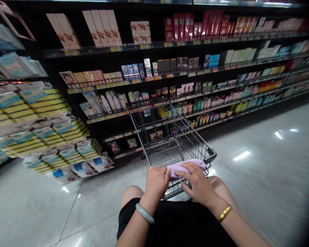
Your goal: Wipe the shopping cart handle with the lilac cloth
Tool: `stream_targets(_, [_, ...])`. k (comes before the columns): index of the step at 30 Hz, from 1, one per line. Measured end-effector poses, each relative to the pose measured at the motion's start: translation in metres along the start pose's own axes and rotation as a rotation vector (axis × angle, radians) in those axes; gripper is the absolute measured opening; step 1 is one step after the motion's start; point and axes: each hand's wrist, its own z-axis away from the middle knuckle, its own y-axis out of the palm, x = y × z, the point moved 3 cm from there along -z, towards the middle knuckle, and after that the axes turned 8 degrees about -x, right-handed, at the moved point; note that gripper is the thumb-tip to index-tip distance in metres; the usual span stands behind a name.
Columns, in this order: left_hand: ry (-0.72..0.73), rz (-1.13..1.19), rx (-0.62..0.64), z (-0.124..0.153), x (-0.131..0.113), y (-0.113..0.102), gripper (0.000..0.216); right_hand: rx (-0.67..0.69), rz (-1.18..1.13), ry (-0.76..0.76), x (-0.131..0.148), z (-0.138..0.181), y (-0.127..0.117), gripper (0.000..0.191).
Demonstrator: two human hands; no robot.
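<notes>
A metal wire shopping cart [166, 151] stands in front of me, its basket facing the shelves. Over its near push bar lies a lilac cloth [198, 164], bunched lengthwise. My left hand [157, 181], below a pale bangle, is closed at the left end of the bar, its thumb against the cloth. Whether its fingers wrap cloth or bare bar is hidden. My right hand [198, 181], above a gold bracelet, grips the cloth from above, fingers bent over it and thumb lower down. Wire mesh is all I see inside the basket.
Long black shelves [134, 80] of boxed and bottled goods run across behind the cart. At left hangs a rack of yellow-striped packs [45, 137], with white packs [84, 168] at its bottom. Polished grey floor [267, 178] extends to the right.
</notes>
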Motion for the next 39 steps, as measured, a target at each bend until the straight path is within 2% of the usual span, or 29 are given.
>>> stream_targets(3, [0.015, -0.02, 0.015, -0.001, 0.002, -0.001, 0.05, 0.13, 0.113, -0.094, -0.01, -0.001, -0.006, 0.049])
stream_targets(5, [0.02, -0.011, 0.012, 0.0, 0.004, 0.0, 0.051, 0.154, 0.147, -0.093, -0.018, -0.005, -0.01, 0.051])
stream_targets(8, [0.021, -0.003, -0.013, -0.001, 0.008, 0.002, 0.052, 0.108, 0.13, -0.051, -0.014, -0.013, -0.007, 0.044])
stream_targets(13, [0.011, 0.001, -0.048, 0.0, 0.02, 0.001, 0.056, 0.08, 0.004, -0.076, 0.019, -0.019, 0.014, 0.043])
stream_targets(15, [0.015, -0.004, -0.049, 0.002, 0.023, 0.0, 0.055, 0.053, 0.016, -0.043, 0.017, -0.019, 0.017, 0.041])
stream_targets(18, [0.027, -0.022, -0.056, 0.005, 0.025, -0.002, 0.051, -0.062, 0.096, 0.089, 0.004, -0.019, 0.017, 0.035])
stream_targets(20, [0.021, -0.041, -0.072, 0.006, 0.024, -0.002, 0.05, -0.113, 0.109, 0.11, 0.006, -0.018, 0.02, 0.031])
stream_targets(25, [0.019, -0.048, -0.084, 0.008, 0.025, -0.002, 0.052, 0.024, -0.043, -0.033, 0.039, -0.022, 0.039, 0.02])
stream_targets(29, [0.018, -0.034, -0.07, 0.008, 0.027, -0.003, 0.052, 0.104, -0.029, 0.007, 0.026, -0.022, 0.034, 0.018])
stream_targets(33, [0.015, -0.04, -0.087, 0.009, 0.026, -0.002, 0.047, 0.018, 0.05, 0.075, 0.01, -0.018, 0.024, 0.024])
stream_targets(36, [0.012, -0.048, -0.105, 0.009, 0.026, -0.001, 0.047, -0.041, 0.046, 0.1, 0.025, -0.016, 0.031, 0.023])
stream_targets(39, [0.024, -0.041, -0.097, 0.01, 0.026, -0.002, 0.049, -0.053, 0.004, 0.049, 0.043, -0.015, 0.041, 0.021])
